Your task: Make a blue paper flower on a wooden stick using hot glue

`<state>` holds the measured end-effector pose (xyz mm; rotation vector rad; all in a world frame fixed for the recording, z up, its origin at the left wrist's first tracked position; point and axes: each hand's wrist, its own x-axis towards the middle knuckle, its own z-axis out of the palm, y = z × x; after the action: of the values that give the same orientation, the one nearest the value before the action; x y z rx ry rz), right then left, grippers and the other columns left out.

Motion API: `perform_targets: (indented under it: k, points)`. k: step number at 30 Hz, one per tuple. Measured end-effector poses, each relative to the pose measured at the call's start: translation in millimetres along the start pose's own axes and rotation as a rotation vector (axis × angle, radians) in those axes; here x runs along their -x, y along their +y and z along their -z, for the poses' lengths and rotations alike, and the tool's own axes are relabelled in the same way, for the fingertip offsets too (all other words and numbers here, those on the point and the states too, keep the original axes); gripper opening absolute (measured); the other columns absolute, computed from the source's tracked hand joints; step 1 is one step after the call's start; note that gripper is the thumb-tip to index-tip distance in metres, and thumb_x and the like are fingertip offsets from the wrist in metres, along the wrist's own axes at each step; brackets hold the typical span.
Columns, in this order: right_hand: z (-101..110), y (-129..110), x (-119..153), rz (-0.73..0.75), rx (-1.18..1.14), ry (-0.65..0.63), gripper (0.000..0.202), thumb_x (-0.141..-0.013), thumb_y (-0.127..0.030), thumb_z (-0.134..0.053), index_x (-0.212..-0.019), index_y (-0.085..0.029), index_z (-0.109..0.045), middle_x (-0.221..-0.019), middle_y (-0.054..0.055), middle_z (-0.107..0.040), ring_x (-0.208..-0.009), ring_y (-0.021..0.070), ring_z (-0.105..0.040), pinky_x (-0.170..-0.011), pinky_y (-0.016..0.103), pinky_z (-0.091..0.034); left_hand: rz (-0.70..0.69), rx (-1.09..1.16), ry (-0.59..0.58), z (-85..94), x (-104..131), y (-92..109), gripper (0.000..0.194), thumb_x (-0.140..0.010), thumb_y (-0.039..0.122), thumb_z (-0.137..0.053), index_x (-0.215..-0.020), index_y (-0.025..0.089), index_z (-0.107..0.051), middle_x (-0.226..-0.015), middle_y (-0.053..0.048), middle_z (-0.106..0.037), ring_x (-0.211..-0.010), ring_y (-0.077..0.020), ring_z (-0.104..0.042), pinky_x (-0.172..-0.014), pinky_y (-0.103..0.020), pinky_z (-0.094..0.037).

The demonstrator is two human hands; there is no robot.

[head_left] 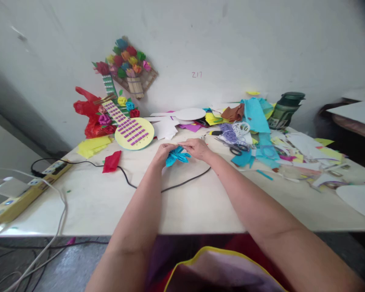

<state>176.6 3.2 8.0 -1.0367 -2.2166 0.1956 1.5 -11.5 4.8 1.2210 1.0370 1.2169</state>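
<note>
A blue paper flower (177,156) with several spread petals is held between my two hands, above the middle of the table. My left hand (164,154) is closed on its left side, fingers bent round the top edge. Pinching near the flower's top is my right hand (197,148), thumb and fingers pressed together. The fingertips of both hands nearly meet, so the flower's centre is partly hidden. A folded red paper piece (112,161) lies on the table to the left.
A yellow paper banjo-like craft (134,133) and yellow sheets (94,146) lie left. A black cable (185,183) crosses the table from a power strip (33,190). Scissors (235,149), white cord (241,129), paper scraps (304,152) and a green bottle (287,109) are right.
</note>
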Motion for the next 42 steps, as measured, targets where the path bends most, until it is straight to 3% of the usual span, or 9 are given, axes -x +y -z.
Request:
perform_targets:
  k: [5,18,31,42]
  points:
    - [-0.2,-3.9,-0.3,-0.038,-0.078,0.053,0.027,-0.087,-0.029,-0.054,-0.098,-0.022,-0.078,-0.088,0.004,-0.074,-0.076,0.0153,-0.064,-0.070,0.024,-0.044,-0.037,0.008,-0.002,-1.9,0.3,1.1,0.028,-0.055,0.030,-0.071,-0.046,0.015,-0.050,-0.043,0.005,-0.040,-0.041,-0.0067,-0.036,-0.043,-0.023,-0.027]
    - [-3.1,0.4,-4.3,-0.051,0.006,0.084,0.023,-0.085,-0.030,-0.056,-0.084,-0.023,-0.077,-0.081,0.002,-0.068,-0.074,0.0145,-0.059,-0.065,0.024,-0.039,-0.027,-0.025,-0.049,-1.8,1.5,0.4,0.027,-0.057,0.033,-0.071,-0.048,0.014,-0.054,-0.045,0.003,-0.044,-0.042,-0.0091,-0.041,-0.045,-0.024,-0.029]
    - [-6.2,0.7,-4.1,0.002,0.057,0.112,0.022,-0.086,-0.027,-0.056,-0.083,-0.024,-0.077,-0.084,0.003,-0.069,-0.076,0.0146,-0.060,-0.066,0.024,-0.041,-0.024,0.015,-0.078,-2.3,1.0,-0.2,0.023,-0.056,0.032,-0.072,-0.053,0.012,-0.061,-0.047,0.001,-0.050,-0.044,-0.0086,-0.041,-0.045,-0.023,-0.029]
    - [-2.4,-6.7,-3.5,-0.058,0.076,0.080,0.021,-0.085,-0.025,-0.057,-0.089,-0.022,-0.078,-0.092,0.005,-0.071,-0.083,0.0168,-0.064,-0.071,0.026,-0.044,0.010,0.043,-0.066,-2.0,0.3,-1.3,0.022,-0.056,0.031,-0.073,-0.057,0.011,-0.063,-0.051,0.000,-0.056,-0.045,-0.0097,-0.046,-0.046,-0.023,-0.033]
